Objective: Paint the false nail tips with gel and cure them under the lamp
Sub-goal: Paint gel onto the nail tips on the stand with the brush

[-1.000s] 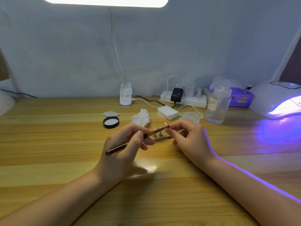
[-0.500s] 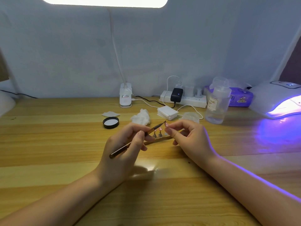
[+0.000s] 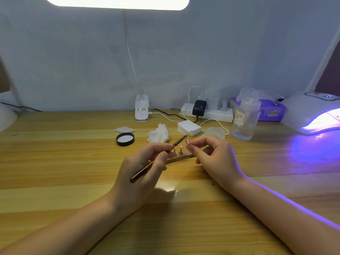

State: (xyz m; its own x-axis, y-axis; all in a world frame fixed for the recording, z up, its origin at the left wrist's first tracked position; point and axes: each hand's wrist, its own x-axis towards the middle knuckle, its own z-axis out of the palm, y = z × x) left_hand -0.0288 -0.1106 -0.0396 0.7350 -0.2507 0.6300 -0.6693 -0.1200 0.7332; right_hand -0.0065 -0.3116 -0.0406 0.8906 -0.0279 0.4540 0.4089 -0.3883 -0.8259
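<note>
Two hands meet over the middle of the wooden table [image 3: 55,162]. Far left of them lie a white pad [image 3: 124,129] and a black lid [image 3: 125,139], then a crumpled tissue [image 3: 158,135]. The left hand [image 3: 139,173] grips a brush [image 3: 156,160] between thumb and curled fingers; its long axis runs diagonally, the dark handle end low and left toward the person, the bristle tip up and right, near the nail tip [image 3: 187,142]. That pink tip is pinched in the right hand [image 3: 211,159], held just above a wooden holder strip [image 3: 181,157] on the table where two more pink tips stand on small stands [image 3: 180,152]. Behind sit a lamp base [image 3: 141,111], a power strip [image 3: 207,115] and a stack of white pads [image 3: 189,128]. Rightward, a clear pump bottle [image 3: 244,118] bears a label reading "NAIL"; its smaller print is illegible. A purple packet [image 3: 272,112] lies behind it, writing too blurred. At far right the curing lamp [image 3: 312,113] glows violet. Against half a second ago, the brush has tilted steeper and its tip has risen slightly; the right hand's pinch is unchanged.
</note>
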